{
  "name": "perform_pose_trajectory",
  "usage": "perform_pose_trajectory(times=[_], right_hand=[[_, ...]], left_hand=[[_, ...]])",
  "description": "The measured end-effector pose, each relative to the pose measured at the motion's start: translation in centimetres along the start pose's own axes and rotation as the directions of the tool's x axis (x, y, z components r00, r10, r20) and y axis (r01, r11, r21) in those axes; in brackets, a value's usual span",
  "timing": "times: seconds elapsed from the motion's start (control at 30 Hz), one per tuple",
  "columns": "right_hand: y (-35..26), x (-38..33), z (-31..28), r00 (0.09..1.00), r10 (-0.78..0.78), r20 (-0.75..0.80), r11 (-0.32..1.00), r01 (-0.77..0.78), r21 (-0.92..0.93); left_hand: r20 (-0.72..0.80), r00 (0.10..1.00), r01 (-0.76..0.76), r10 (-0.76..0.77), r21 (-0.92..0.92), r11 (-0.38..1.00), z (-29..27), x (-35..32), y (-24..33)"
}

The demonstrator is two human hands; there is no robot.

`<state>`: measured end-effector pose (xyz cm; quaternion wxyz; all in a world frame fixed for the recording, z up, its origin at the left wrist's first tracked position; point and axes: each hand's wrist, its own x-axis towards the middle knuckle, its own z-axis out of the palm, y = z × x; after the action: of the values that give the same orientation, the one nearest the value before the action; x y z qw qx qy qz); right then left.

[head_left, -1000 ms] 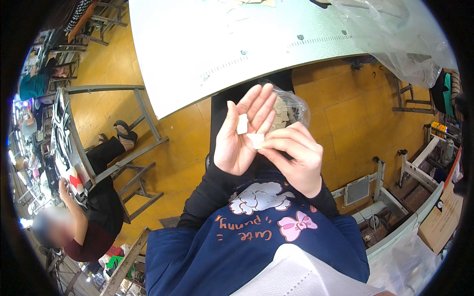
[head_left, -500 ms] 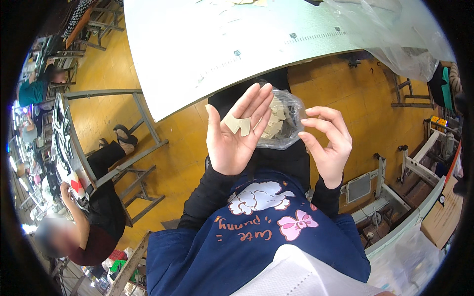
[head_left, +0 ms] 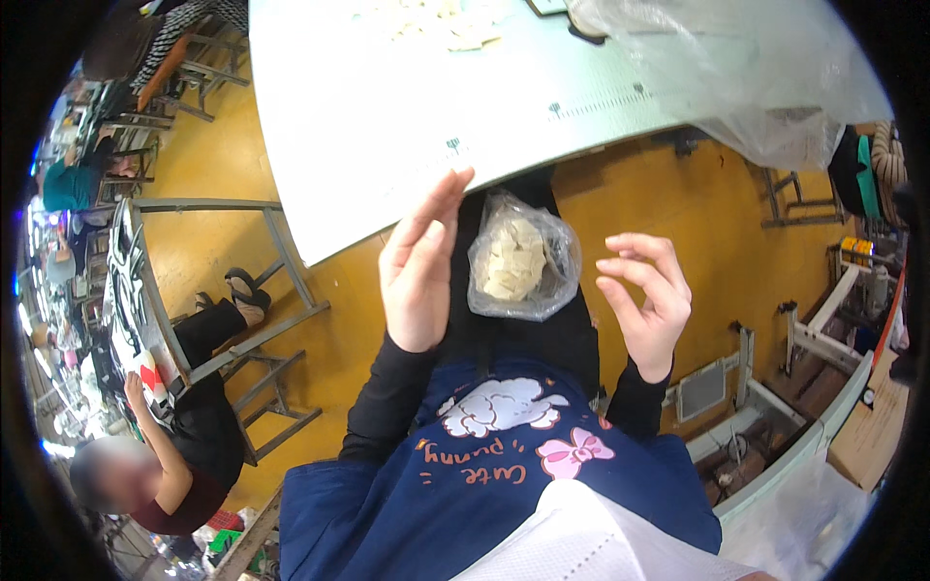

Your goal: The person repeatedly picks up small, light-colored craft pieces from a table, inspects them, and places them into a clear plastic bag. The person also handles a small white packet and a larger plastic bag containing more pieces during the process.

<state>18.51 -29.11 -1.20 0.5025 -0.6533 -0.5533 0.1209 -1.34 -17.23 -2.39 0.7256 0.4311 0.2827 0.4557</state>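
My left hand [head_left: 418, 266] is upright and turned edge-on beside the bag, its fingers stretched out; no pieces show in it, though part of the palm is hidden. Across from it, my right hand [head_left: 651, 295] hovers to the bag's right, thumb and bent fingers apart with nothing between them. A clear plastic bag [head_left: 563, 254] rests on my lap between the two hands, touching neither as far as I can see. Inside lies a heap of small flat beige pieces [head_left: 513, 259].
Ahead stands a white table [head_left: 368, 126] with more beige pieces [head_left: 450, 21] at its far side and a crumpled plastic sheet [head_left: 717, 68] on the right. A metal frame [head_left: 218, 205] and a seated person [head_left: 174, 455] are at left; metal stands [head_left: 746, 368] at right.
My left hand has turned from palm-up to edge-on and moved left; the two beige pieces on its palm no longer show. The bag appears further left and lower in view, more fully visible.
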Motion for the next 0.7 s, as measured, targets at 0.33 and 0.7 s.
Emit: perform_pose_trajectory(times=[0.33, 0.7], right_hand=[[0.8, 9.5, 4.9, 0.966, -0.191, 0.173, 0.981, 0.193, 0.006], [6.3, 22.0, 16.7, 0.959, -0.098, 0.264, 0.826, 0.227, -0.516]], left_hand=[[0.012, 0.930, -0.269, 0.367, 0.702, 0.660, -2.1, 14.9, 3.8], [-0.245, 0.916, -0.255, 0.317, 0.254, 0.933, -4.4, 14.4, 3.1]])
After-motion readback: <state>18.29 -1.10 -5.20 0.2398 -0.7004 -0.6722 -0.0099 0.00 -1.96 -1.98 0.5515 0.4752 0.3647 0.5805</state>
